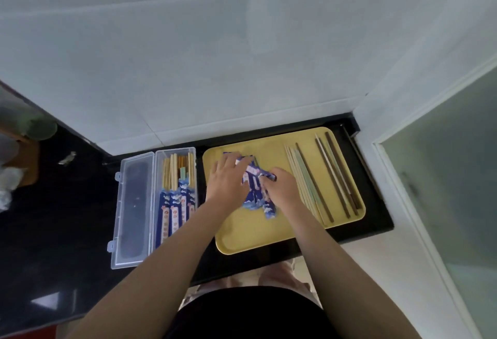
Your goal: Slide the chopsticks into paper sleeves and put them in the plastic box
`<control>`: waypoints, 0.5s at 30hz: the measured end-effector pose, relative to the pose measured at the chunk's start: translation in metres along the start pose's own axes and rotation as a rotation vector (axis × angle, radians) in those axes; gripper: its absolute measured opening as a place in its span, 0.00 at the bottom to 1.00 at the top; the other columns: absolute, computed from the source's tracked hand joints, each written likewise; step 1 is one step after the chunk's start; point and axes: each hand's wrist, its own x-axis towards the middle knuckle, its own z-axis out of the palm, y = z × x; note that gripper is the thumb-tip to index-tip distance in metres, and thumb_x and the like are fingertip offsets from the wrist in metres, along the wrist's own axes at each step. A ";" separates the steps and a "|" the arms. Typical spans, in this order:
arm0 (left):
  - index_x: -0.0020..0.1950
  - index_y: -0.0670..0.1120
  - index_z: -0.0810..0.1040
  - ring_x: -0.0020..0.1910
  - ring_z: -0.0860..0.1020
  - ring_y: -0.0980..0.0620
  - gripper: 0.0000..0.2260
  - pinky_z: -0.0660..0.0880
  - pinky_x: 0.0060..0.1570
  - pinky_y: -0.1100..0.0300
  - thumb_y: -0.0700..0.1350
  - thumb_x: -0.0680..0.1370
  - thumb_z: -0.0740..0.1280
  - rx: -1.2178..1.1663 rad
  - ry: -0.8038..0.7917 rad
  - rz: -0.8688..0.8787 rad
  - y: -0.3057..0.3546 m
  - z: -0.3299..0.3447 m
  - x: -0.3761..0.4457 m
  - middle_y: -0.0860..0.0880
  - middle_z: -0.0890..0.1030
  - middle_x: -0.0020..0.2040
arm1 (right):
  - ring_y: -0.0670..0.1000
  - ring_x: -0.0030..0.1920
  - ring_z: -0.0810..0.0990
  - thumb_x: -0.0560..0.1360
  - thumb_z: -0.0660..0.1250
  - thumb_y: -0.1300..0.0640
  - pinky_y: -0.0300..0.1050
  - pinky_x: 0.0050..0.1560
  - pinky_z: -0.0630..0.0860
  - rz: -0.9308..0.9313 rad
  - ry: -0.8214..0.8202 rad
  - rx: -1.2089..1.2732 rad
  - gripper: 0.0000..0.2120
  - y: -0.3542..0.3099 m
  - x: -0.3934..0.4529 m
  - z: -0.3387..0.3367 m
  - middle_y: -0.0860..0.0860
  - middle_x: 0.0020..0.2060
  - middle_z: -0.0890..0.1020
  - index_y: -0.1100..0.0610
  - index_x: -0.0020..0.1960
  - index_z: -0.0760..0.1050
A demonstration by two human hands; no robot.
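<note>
A pile of blue patterned paper sleeves (255, 193) lies on the yellow tray (250, 233). My left hand (226, 180) rests on the pile's left side with its fingers spread over the sleeves. My right hand (279, 185) pinches one sleeve at its top end. Loose chopsticks (309, 180), pale, green and dark brown, lie in rows on the tray's right half. To the left, the clear plastic box (176, 196) stands open and holds several sleeved chopstick pairs (177, 199).
The box's lid (133, 212) lies flat to its left on the black counter (53, 217). White tiled wall rises behind. A glass door (451, 177) stands at the right. A wooden board with a green object (35, 126) sits far left.
</note>
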 end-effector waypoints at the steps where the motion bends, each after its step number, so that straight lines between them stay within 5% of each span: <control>1: 0.75 0.55 0.67 0.76 0.60 0.47 0.26 0.54 0.76 0.46 0.48 0.78 0.68 0.107 -0.004 0.093 0.010 0.003 0.005 0.52 0.66 0.75 | 0.48 0.30 0.72 0.81 0.66 0.56 0.44 0.33 0.67 -0.016 -0.054 0.047 0.14 0.000 -0.002 -0.015 0.53 0.31 0.76 0.56 0.37 0.71; 3: 0.75 0.57 0.67 0.77 0.59 0.49 0.25 0.45 0.77 0.43 0.54 0.78 0.68 0.238 -0.040 0.202 0.025 0.006 0.013 0.55 0.68 0.74 | 0.48 0.29 0.75 0.82 0.66 0.56 0.40 0.31 0.71 0.000 -0.214 0.150 0.11 -0.002 -0.004 -0.039 0.53 0.32 0.80 0.59 0.43 0.76; 5: 0.68 0.57 0.74 0.69 0.71 0.51 0.17 0.51 0.76 0.46 0.55 0.80 0.66 0.212 -0.091 0.192 0.042 0.010 0.022 0.55 0.79 0.62 | 0.48 0.30 0.76 0.82 0.66 0.55 0.38 0.30 0.72 0.044 -0.308 0.234 0.09 0.002 -0.006 -0.064 0.52 0.33 0.81 0.59 0.47 0.78; 7: 0.57 0.54 0.78 0.55 0.79 0.50 0.09 0.70 0.60 0.54 0.56 0.80 0.65 0.095 -0.155 0.074 0.057 0.015 0.028 0.54 0.82 0.50 | 0.48 0.31 0.77 0.83 0.64 0.51 0.39 0.32 0.73 0.096 -0.280 0.323 0.12 0.015 -0.004 -0.081 0.52 0.35 0.82 0.60 0.50 0.79; 9: 0.50 0.52 0.77 0.47 0.79 0.50 0.10 0.71 0.39 0.59 0.58 0.80 0.65 -0.008 -0.192 -0.055 0.066 0.022 0.030 0.52 0.81 0.44 | 0.48 0.33 0.78 0.83 0.63 0.51 0.40 0.34 0.76 0.165 -0.150 0.395 0.11 0.035 0.004 -0.090 0.52 0.37 0.82 0.58 0.52 0.79; 13: 0.45 0.48 0.78 0.41 0.78 0.51 0.14 0.71 0.35 0.59 0.58 0.79 0.66 -0.125 -0.213 -0.223 0.075 0.037 0.033 0.50 0.80 0.40 | 0.50 0.42 0.82 0.82 0.63 0.57 0.47 0.46 0.82 0.196 0.056 0.091 0.06 0.078 0.023 -0.092 0.51 0.44 0.82 0.55 0.53 0.79; 15: 0.44 0.47 0.78 0.39 0.78 0.51 0.14 0.72 0.36 0.58 0.58 0.79 0.67 -0.181 -0.211 -0.272 0.083 0.045 0.034 0.50 0.79 0.39 | 0.47 0.41 0.78 0.82 0.63 0.58 0.43 0.42 0.77 0.171 0.009 -0.153 0.05 0.094 0.026 -0.091 0.50 0.44 0.80 0.55 0.52 0.77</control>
